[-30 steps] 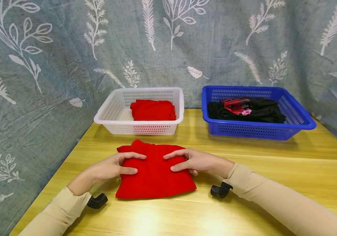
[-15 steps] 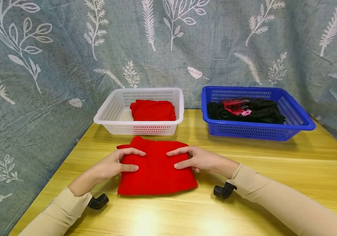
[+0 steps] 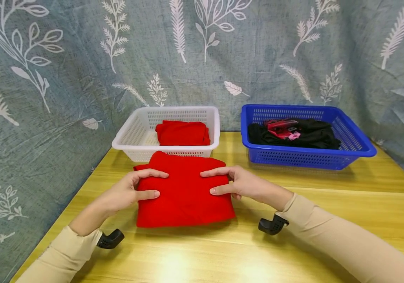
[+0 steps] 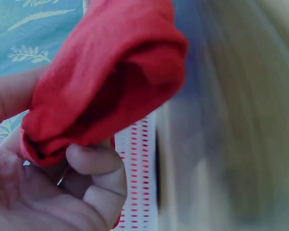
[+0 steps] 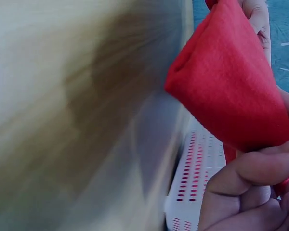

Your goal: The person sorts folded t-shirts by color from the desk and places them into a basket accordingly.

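A folded red garment is held up between both hands, its layers showing as a soft open fold in the left wrist view. My left hand grips its left edge, thumb and index finger on top and the other fingers curled beneath. On the opposite edge my right hand grips the garment in the same way; its curled fingers show under the cloth in the right wrist view. The garment's far edge overlaps the front of the white basket in the head view.
Another folded red cloth lies in the white basket at the back. To its right stands a blue basket with black clothing and a red and pink item. A patterned curtain hangs behind the wooden table.
Both hands have raised the red garment off the table and moved it forward, toward the white basket. The baskets and their contents have stayed put.
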A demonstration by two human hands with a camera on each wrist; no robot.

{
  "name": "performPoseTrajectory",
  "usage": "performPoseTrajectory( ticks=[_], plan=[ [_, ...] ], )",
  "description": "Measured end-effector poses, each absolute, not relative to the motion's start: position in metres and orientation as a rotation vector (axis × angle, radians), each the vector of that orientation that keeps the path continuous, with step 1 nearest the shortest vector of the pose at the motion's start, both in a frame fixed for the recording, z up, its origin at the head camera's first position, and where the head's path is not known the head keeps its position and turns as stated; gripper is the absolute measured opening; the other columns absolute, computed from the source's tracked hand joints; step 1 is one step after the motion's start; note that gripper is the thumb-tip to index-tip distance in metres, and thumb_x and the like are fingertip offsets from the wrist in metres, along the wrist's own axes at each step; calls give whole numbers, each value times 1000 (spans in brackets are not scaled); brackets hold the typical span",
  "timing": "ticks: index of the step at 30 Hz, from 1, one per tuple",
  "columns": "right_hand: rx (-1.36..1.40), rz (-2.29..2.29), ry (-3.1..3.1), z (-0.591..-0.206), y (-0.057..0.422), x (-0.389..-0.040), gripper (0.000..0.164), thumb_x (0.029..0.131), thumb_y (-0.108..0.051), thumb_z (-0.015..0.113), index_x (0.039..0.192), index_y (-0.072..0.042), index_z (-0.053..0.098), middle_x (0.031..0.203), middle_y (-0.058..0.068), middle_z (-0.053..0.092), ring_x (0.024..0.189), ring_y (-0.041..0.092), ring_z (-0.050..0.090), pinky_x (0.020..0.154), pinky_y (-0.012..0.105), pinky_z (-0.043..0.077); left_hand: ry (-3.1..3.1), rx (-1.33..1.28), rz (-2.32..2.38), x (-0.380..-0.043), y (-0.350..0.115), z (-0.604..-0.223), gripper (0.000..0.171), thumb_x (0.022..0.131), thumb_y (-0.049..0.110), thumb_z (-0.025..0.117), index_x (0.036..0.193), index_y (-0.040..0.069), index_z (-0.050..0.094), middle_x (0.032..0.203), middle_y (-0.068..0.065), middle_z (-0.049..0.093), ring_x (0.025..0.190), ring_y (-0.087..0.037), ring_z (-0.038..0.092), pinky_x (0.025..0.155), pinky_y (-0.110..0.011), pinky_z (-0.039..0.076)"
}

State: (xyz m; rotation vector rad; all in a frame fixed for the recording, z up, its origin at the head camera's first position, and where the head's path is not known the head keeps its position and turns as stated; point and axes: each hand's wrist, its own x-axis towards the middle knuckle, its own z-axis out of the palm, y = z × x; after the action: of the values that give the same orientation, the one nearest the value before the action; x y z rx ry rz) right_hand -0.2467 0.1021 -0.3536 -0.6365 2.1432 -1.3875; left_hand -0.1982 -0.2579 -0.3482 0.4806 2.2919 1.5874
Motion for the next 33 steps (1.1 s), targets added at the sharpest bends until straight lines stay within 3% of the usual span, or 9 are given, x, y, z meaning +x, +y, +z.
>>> performPoseTrajectory(
  ticks=[8,19,25,33],
  plan=[
    [-653,-1419,2168,-339,102,-250,54,93,-26,87,144,-33,70,58,-9,36,52,14,32,52,23,32,2341,517,1596,-201,-261,-333,52,99,11,78,148,15,63,133,-15,66,102,-21,75,88,-35,64],
    [-662,-1470,2168,-314,103,-264,54,95,-24,84,146,-34,68,60,-8,43,54,15,28,53,25,31,2365,555,1621,-214,-261,-304,52,100,11,77,149,14,60,135,-11,66,108,-21,76,90,-40,65],
    [-680,-1527,2151,-301,102,-279,54,97,-21,82,148,-31,66,67,-7,59,54,15,27,54,27,30,2424,503,1596,-231,-261,-288,52,101,16,77,150,20,59,136,-12,65,110,-22,75,91,-40,65],
    [-683,-1527,2214,-289,100,-307,53,97,-26,82,148,-33,66,58,-10,37,57,16,22,57,29,28,2475,442,1593,-260,-260,-275,54,103,14,73,154,18,55,136,-14,62,111,-21,73,90,-40,65]
  ],
)
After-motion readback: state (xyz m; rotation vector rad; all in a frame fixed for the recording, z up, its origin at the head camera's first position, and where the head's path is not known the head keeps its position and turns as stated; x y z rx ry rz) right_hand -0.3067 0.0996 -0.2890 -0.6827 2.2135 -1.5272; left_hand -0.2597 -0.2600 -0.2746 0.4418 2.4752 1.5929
